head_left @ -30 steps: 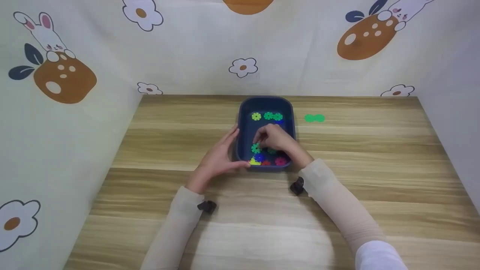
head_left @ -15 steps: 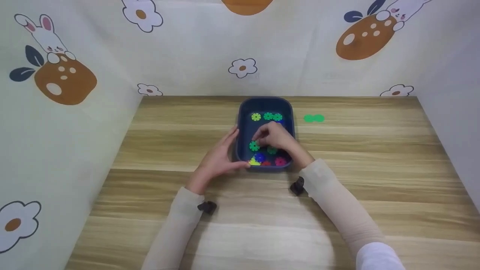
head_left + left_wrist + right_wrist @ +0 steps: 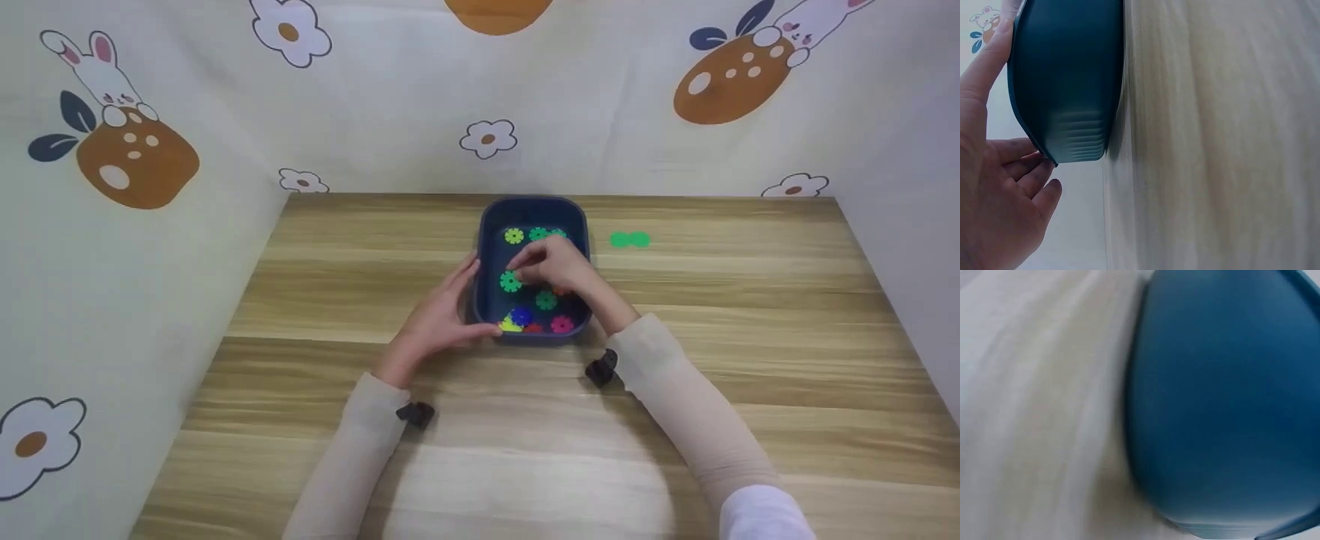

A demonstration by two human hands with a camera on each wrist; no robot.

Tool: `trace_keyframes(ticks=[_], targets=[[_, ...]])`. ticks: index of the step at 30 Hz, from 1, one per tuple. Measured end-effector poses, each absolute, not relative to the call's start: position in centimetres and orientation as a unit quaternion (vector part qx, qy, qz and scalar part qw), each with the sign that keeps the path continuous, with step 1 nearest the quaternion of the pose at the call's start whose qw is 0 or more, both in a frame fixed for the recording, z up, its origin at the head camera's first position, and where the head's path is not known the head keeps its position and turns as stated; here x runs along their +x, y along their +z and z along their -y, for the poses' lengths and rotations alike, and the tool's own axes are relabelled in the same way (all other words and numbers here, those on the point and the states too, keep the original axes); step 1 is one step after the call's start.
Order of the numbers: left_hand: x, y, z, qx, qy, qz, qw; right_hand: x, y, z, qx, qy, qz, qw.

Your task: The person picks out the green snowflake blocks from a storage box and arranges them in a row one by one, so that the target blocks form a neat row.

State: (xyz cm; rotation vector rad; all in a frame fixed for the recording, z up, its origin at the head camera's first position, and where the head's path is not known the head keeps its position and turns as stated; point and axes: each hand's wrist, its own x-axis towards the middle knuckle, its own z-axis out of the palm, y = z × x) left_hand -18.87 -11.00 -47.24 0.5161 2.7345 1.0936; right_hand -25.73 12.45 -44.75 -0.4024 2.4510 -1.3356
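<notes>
A dark blue rectangular bin (image 3: 487, 300) stands on the table, with toothed plastic discs inside. My left hand (image 3: 435, 315) holds its near left corner, thumb at the front rim and fingers along the left side. In the left wrist view the left hand's fingers (image 3: 1036, 174) meet the bin's rim. My right hand (image 3: 555, 262) reaches inside and pinches a green snowflake disc (image 3: 510, 282) between thumb and fingers. Below it lie another green disc (image 3: 546, 300), a blue disc (image 3: 520, 316), a pink disc (image 3: 562, 324) and yellow pieces (image 3: 511, 324). In the right wrist view only the bin's outer wall shows clearly.
A yellow disc (image 3: 514, 235) and a green disc (image 3: 538, 235) lie at the bin's far end. Right of the bin, two joined green discs (image 3: 629, 239) lie flat on the wooden table (image 3: 735, 300). A printed curtain (image 3: 390, 112) rises behind the table.
My right hand has lifted slightly and moved toward the bin's far end with the green snowflake disc, uncovering another green disc and an orange-red piece. My left hand stays put.
</notes>
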Motion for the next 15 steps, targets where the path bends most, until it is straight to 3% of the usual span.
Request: trace_keyframes(ticks=[15], targets=[[-18.9,-47.2,11.0,0.170,0.360,-0.914,0.079,-26.1,-42.6,-14.5,-0.121,-0.526,-0.827,0.156]])
